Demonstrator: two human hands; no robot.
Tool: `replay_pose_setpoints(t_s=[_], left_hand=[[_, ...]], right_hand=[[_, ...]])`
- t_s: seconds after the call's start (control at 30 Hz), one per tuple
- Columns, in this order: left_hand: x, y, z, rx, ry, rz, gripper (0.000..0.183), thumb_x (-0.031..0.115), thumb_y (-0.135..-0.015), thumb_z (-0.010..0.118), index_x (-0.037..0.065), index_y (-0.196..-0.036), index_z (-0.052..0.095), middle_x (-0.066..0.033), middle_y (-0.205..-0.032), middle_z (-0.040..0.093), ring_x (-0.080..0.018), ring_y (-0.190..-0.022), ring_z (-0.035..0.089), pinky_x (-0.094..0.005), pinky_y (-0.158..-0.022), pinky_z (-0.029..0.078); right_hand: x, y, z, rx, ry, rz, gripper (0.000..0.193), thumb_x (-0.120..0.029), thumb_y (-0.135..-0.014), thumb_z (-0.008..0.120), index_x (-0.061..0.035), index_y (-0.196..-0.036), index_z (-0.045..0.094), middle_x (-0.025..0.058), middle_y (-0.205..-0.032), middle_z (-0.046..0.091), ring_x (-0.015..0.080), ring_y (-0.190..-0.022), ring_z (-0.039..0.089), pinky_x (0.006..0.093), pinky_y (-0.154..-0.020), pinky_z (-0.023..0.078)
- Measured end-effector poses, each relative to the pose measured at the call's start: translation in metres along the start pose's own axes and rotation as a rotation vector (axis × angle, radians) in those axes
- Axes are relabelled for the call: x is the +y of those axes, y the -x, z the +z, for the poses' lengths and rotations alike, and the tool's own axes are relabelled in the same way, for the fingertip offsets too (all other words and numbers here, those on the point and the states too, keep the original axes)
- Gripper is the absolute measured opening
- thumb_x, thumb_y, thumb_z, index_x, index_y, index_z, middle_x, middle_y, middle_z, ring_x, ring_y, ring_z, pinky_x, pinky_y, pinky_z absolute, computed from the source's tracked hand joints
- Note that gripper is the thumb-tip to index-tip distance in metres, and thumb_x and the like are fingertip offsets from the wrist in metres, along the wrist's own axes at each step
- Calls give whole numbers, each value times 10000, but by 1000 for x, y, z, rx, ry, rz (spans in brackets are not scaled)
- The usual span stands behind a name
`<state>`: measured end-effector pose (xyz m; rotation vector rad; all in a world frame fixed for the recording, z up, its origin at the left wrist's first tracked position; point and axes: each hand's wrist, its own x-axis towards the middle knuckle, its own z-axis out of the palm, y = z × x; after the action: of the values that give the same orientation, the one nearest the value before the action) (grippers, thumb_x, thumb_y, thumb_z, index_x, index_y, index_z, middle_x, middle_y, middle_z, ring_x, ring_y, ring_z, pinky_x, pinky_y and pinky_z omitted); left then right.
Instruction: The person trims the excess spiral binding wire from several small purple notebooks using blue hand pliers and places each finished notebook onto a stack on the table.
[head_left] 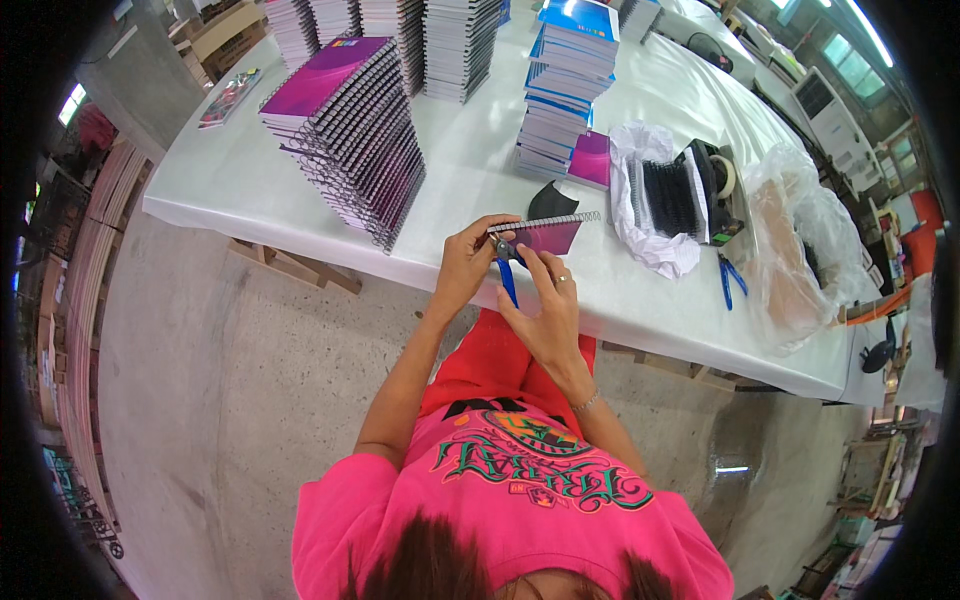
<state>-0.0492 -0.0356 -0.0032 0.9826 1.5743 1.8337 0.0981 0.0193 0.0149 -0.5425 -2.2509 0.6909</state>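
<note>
Purple spiral notebook (545, 236) sits pinched in left hand (466, 262) while right hand (545, 310) grips blue-handled pliers (507, 275) beside a white bag of black binding coils (655, 200).

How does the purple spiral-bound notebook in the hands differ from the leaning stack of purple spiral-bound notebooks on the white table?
The purple spiral-bound notebook in the hands is a single book, held at the table's near edge; the leaning stack of purple notebooks holds many, resting untouched farther left. The left hand grips the held one, blue-handled pliers at its wire. Both have purple covers and wire binding.
</note>
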Motion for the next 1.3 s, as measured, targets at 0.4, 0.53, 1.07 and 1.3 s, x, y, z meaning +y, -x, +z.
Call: replay_pose_setpoints(t_s=[0.4,0.53,1.07,1.3], left_hand=[[-5,3,4,43,-65,47,382,-113,-874,418,-16,-1169,639,-86,-1080,691,-120,-969,646,-230,-859,492],[-3,7,10,117,-139,84,342,-83,-896,447,-5,-1169,638,-109,-1016,710,-96,-896,642,-219,-790,509],[176,5,-37,598,-418,325,276,129,-912,657,85,-1184,672,-33,-806,630,-65,-648,493,-229,-603,421],[216,-65,-157,726,-545,612,321,213,-908,673,-25,-1120,636,-85,-920,687,-86,-750,581,-242,-683,476]], right_hand=[[-1,2,3,-5,-63,-9,483,-108,-796,727,-14,-1245,579,139,-1063,599,266,-838,630,337,-696,523],[5,1,-1,-328,-996,678,300,-183,-923,627,-10,-1163,578,121,-982,623,243,-749,640,334,-673,527],[142,-20,-56,-50,239,-48,378,-133,-829,636,-75,-1199,587,181,-1098,535,357,-1030,523,458,-901,402],[137,-18,-44,32,248,-79,370,-132,-834,638,-71,-1196,592,198,-1152,520,372,-1070,502,474,-935,378]])
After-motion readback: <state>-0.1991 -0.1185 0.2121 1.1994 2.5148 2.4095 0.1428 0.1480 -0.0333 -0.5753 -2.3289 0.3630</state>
